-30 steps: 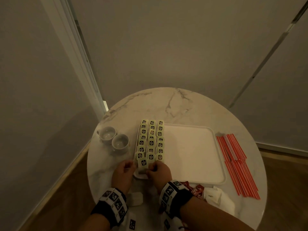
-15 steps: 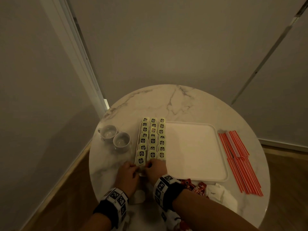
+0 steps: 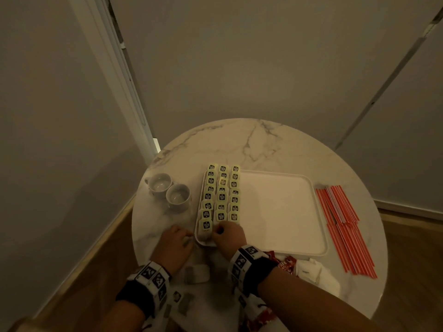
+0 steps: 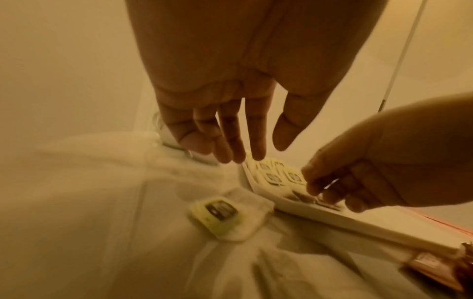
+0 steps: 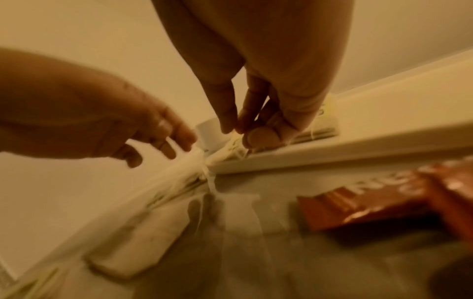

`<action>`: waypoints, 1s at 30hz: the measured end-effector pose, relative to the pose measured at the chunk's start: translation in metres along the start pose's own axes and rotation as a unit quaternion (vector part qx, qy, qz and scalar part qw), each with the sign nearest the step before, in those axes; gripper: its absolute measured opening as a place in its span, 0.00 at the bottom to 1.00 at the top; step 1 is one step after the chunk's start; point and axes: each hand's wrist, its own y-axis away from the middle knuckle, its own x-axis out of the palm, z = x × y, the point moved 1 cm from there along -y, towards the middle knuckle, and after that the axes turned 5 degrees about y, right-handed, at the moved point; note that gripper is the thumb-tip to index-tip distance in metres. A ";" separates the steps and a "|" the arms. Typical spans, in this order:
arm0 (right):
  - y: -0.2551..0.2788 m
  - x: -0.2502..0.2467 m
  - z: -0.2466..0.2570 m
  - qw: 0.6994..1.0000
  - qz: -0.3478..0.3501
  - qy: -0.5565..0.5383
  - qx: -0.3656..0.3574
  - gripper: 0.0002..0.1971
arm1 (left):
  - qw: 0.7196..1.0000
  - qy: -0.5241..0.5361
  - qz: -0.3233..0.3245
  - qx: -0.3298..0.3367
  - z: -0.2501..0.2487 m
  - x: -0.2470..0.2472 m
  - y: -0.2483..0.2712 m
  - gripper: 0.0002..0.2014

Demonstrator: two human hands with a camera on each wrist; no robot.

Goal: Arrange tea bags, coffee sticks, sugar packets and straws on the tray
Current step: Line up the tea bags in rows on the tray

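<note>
While the table [image 3: 263,144] carries the tray [image 3: 275,212] at centre frame, tea bags [image 3: 221,195] fill its left side. They look light, soft and tearable; pinch a corner. The right hand [image 3: 229,233] pinches one, and the left hand [image 3: 175,245] hangs relaxed, holding nothing.

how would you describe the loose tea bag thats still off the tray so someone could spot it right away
On the round marble table, look at the near left corner of the white tray, between the two wrists. The loose tea bag lies flat on the marble there. Unlike the rows of tea bags on the tray, it lies alone, outside the rim.
</note>
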 end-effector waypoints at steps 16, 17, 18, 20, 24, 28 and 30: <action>0.033 -0.024 -0.025 0.995 0.044 -0.015 -0.084 0.07 | 0.947 -0.274 0.147 0.086 -0.028 0.025 0.044 0.22; 0.034 -0.026 -0.025 0.995 0.045 -0.019 -0.081 0.08 | 0.948 -0.275 0.142 0.079 -0.029 0.025 0.043 0.21; 0.036 -0.028 -0.026 0.996 0.047 -0.024 -0.078 0.08 | 0.950 -0.270 0.140 0.070 -0.030 0.024 0.042 0.20; 0.038 -0.033 -0.028 0.996 0.047 -0.038 -0.072 0.07 | 0.969 -0.208 0.128 0.038 -0.028 0.021 0.036 0.23; 0.045 -0.044 -0.023 0.989 0.070 -0.110 -0.067 0.01 | 0.985 0.139 0.054 -0.083 -0.030 -0.001 0.025 0.16; 0.051 -0.049 -0.005 0.973 0.120 -0.185 -0.067 0.11 | 0.869 0.459 0.077 -0.170 -0.047 -0.016 0.017 0.08; 0.052 -0.049 0.001 0.966 0.130 -0.209 -0.072 0.08 | 0.828 0.526 0.081 -0.176 -0.053 -0.018 0.014 0.10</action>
